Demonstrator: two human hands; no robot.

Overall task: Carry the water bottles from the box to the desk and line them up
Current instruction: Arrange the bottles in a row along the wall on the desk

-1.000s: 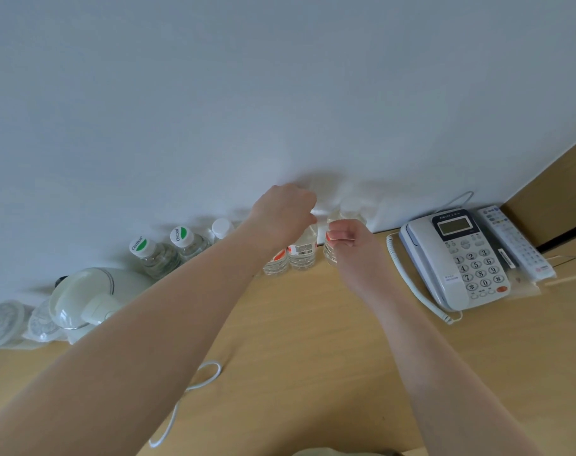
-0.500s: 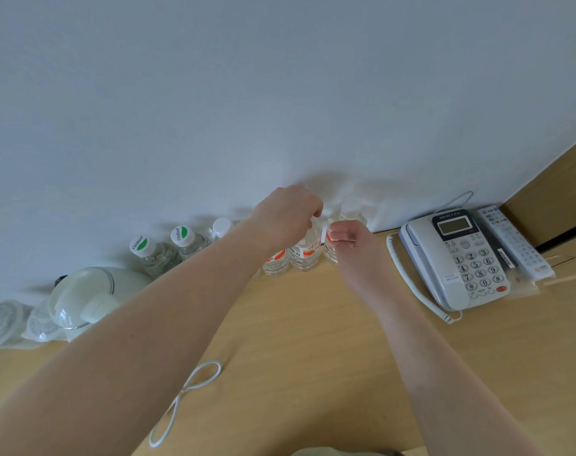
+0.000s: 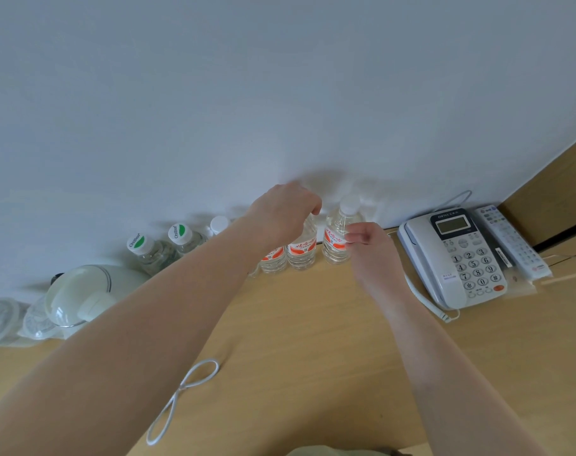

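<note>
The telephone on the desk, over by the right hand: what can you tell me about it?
The telephone is a light grey corded desk set that looks plastic. It has a small display at the top, a numbered keypad and one orange button near the bottom. Its handset rests in the cradle on its left side, and a coiled white cord loops from its lower end. It lies flat on the wooden desk near the wall, a white remote control close beside it. No hand touches it.
</note>
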